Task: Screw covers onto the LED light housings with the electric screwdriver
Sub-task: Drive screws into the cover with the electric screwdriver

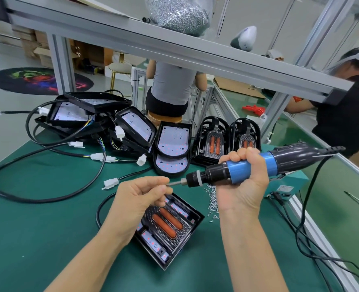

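Right hand (pixel 245 180) is wrapped around the blue-and-black electric screwdriver (pixel 256 165), held sideways with the bit pointing left. Left hand (pixel 140 197) pinches at the bit tip (pixel 174 183), probably a screw, too small to tell. The LED light housing (pixel 168 230) with its orange-lensed cover (pixel 167 224) sits on the green mat (pixel 48 228) just below the hands, loose screws (pixel 212 200) to its right.
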Demonstrator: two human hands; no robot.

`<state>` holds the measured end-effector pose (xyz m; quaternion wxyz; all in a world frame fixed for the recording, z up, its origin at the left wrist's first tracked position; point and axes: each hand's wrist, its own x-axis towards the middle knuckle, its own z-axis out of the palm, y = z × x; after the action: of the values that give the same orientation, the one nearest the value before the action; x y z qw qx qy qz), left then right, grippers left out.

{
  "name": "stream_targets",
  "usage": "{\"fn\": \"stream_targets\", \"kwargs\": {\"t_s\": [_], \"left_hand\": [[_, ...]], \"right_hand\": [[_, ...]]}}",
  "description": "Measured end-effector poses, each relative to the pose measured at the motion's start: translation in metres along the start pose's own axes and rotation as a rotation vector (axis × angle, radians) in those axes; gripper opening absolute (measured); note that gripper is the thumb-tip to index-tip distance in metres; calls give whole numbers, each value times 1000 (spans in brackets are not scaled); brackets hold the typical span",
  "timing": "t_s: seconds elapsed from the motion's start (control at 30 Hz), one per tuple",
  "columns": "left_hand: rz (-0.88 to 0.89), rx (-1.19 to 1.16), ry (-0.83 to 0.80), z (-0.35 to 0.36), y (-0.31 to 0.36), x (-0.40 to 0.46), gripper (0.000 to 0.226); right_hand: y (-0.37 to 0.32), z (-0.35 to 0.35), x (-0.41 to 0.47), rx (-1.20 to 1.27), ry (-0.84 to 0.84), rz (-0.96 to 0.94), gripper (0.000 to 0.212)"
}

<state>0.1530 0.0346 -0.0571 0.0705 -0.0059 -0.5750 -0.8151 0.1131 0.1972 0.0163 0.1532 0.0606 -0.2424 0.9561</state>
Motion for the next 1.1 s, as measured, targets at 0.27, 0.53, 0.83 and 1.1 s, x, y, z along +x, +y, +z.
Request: {"fn": "stream_targets", "kwargs": {"t_s": [0.27,0.53,0.83,1.1], "left_hand": [[71,362,245,-29,5,-8,34],[-360,1340,258,-61,-1,-7,38],[-378,889,372,-39,-7,10,24],[-347,243,416,-25,-31,14,28]], "right_hand": [[4,-5,7,1,-37,3,21],[17,-11,14,-147,-63,-28,23],[31,-18,22,-277,-36,-30,21],[38,-23,27,-348,-42,-66,23]]}}
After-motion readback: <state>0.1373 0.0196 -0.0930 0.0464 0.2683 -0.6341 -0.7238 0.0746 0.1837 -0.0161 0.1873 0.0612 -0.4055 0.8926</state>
